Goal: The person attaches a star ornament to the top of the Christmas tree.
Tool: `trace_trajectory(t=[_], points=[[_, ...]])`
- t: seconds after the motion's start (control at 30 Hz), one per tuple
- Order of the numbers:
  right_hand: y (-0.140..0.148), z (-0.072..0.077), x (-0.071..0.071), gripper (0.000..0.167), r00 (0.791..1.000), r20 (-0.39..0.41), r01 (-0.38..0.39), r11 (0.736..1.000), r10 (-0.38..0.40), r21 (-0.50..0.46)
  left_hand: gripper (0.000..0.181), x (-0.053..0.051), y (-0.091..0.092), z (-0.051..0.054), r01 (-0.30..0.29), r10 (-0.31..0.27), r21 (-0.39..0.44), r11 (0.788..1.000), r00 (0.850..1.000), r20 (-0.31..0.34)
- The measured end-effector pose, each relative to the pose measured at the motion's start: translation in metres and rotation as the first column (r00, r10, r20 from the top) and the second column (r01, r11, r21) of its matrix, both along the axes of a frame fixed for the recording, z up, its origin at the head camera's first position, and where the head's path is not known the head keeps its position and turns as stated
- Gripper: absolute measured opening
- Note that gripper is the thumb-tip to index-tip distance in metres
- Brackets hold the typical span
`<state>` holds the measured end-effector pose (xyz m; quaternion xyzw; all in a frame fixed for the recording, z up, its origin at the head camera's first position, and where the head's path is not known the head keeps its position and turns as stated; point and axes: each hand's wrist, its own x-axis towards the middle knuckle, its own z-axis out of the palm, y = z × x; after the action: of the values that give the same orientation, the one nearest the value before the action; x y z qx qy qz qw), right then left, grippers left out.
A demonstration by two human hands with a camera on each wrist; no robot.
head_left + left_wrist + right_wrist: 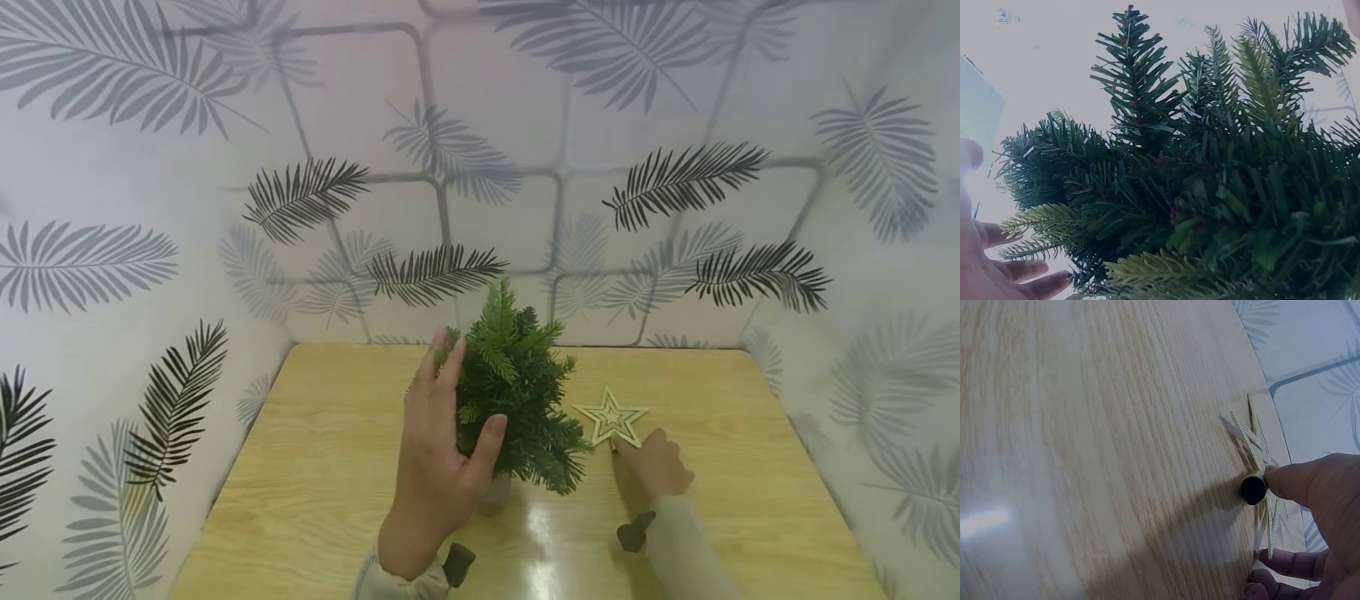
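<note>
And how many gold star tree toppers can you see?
1. The gold star tree topper is held by the right hand, just right of the artificial Christmas tree. Another could be hidden behind the branches.

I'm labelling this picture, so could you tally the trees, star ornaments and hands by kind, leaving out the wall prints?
Green tree: 1
Gold star ornament: 1
Hands: 2 (left hand, right hand)
Total: 4
</note>
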<state>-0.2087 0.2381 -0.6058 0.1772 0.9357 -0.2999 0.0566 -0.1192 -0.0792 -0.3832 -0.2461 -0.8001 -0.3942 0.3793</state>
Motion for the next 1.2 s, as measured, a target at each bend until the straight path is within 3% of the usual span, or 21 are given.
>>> trace_trajectory(t=[0.27,0.7,0.97,1.2], points=[[0.000,0.005,-0.004,0.060,1.000,-0.003,-0.030,0.999,0.030,-0.034,0.069,-0.005,0.006,0.006,-0.010,0.011,0.010,1.000,1.000,-0.008],[-0.005,0.000,-0.006,0.050,0.997,-0.056,-0.066,0.993,0.060,-0.098,0.065,-0.011,0.010,0.017,-0.045,0.045,0.005,0.999,0.999,0.003],[0.001,0.003,-0.008,0.051,0.989,-0.017,-0.146,0.981,0.145,-0.126,0.063,-0.015,0.018,0.022,-0.081,0.080,0.047,0.996,0.997,0.013],[0.006,0.012,-0.005,0.047,0.989,0.004,-0.147,0.967,0.151,-0.211,0.060,-0.018,0.025,0.030,-0.137,0.138,0.083,0.987,0.990,-0.008]])
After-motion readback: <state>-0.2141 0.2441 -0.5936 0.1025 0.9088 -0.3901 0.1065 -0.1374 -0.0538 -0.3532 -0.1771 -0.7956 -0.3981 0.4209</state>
